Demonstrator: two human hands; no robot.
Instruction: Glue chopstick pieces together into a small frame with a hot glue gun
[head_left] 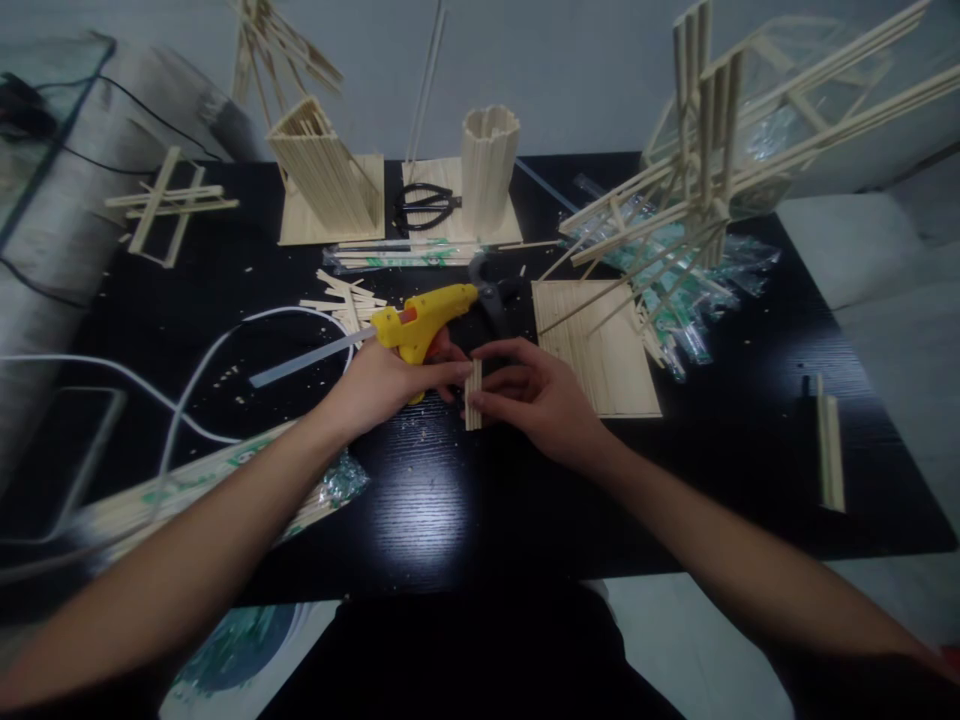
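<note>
A small bundle of short wooden sticks stands upright between my two hands, above the black table. My right hand pinches it from the right with thumb and fingers. From the left, the thumb of my left hand presses on its upper edge, with the other fingers curled partly behind. Right beside my left hand is a yellow glue gun, a clear glue stick jutting out of its back end to the left. The glue gun's lower part is hidden by my left hand.
Behind stand a square stick tower, a rounder stick tower and black scissors. A windmill-like stick structure rises at the back right above a wooden panel. A white cable and packaged sticks lie left.
</note>
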